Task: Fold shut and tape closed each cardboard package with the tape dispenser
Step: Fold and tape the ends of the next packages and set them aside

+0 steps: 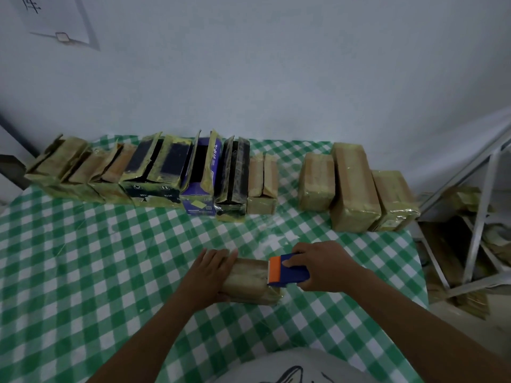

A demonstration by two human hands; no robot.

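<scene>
Cardboard package under flat left grip, right grip clasping tape dispenser, three taped packages

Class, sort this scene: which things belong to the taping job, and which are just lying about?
Job: tape dispenser in right hand; package under left hand; open boxes; taped packages.
Lying about: wall sheet; metal frame; floor scraps.
</scene>
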